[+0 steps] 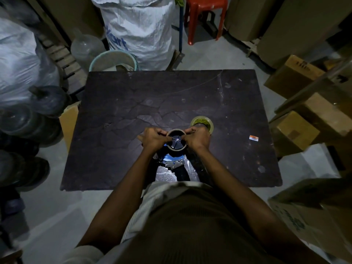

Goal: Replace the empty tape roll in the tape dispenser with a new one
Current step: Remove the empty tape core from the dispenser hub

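Note:
The tape dispenser (174, 162) lies near the front edge of the dark table (133, 103), its black handle pointing toward me. The empty cardboard roll (176, 148) sits on the dispenser's black hub. My left hand (154, 139) grips the roll's left rim with its fingertips. My right hand (197, 138) pinches the right rim. A new roll of clear tape (202, 121) with a yellow core lies flat on the table just behind my right hand, partly hidden by it.
A small orange-and-white label (253, 138) lies on the table at the right. Cardboard boxes (297, 128) crowd the right side. A white sack (139, 25), a pale bucket (114, 60) and a red stool (205, 16) stand behind the table. Plastic-wrapped goods (22, 103) fill the left.

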`<action>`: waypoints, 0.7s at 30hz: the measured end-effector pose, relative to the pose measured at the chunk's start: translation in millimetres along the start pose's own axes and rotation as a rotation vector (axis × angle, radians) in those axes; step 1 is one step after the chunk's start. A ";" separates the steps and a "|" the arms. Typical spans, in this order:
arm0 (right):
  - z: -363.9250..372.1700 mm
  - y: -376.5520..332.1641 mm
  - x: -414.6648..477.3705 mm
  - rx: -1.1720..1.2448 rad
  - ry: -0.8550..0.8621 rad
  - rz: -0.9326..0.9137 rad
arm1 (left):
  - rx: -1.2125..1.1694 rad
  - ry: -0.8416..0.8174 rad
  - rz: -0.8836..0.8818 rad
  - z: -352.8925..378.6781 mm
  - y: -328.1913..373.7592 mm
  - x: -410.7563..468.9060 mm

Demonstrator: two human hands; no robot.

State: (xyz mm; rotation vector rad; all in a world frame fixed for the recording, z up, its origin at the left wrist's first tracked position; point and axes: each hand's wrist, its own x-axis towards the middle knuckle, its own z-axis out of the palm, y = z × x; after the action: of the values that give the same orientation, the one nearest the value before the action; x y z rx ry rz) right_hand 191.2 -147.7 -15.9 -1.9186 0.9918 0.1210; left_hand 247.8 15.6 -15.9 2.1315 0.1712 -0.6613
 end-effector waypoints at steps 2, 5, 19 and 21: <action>0.5 -0.3 -2.3 -0.017 0.013 -0.010 | 0.071 0.046 0.035 0.6 -1.4 4.7; 0.3 0.2 -4.3 -0.053 0.038 -0.041 | 0.235 0.047 0.054 0.2 9.7 -2.9; -23.7 -10.7 -6.8 0.221 -0.315 -0.069 | -0.095 -0.139 0.173 -12.4 22.5 -26.7; -39.0 -10.3 -4.8 0.276 -0.449 -0.041 | -0.262 -0.268 0.145 -17.9 29.3 -33.9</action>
State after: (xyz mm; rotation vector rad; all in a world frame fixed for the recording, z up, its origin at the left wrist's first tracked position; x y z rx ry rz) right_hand 183.1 -172.7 15.1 -1.5644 0.6297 0.3555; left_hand 236.3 15.6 30.9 1.7683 -0.0420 -0.7848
